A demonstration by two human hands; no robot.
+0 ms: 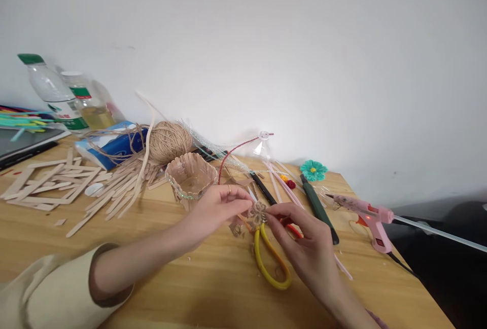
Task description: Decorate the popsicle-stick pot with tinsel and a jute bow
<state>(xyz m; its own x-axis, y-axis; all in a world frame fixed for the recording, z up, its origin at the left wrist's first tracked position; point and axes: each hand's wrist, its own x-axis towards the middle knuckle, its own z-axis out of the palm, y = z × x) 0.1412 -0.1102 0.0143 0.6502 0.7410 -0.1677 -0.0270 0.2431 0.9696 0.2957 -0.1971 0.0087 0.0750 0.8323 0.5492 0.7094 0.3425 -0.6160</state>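
Between my two hands is a small twine flower (257,213) with looped petals. My left hand (216,215) pinches its left edge between thumb and fingers. On the opposite edge, my right hand (304,232) pinches it too. Scissors with yellow and orange handles (279,284) lie on the table just beneath the flower, partly covered by it and by my right hand. Behind my left hand stands a scalloped basket made of wooden sticks (192,174), with a sparkly trim along its lower edge.
Wooden craft sticks (57,182) are spread at the left, below a ball of twine (170,141) and a blue packet (117,146). A pink glue gun (375,217) lies at the right edge, its light on. A teal flower (313,170) and a green cutter (319,207) lie nearer.
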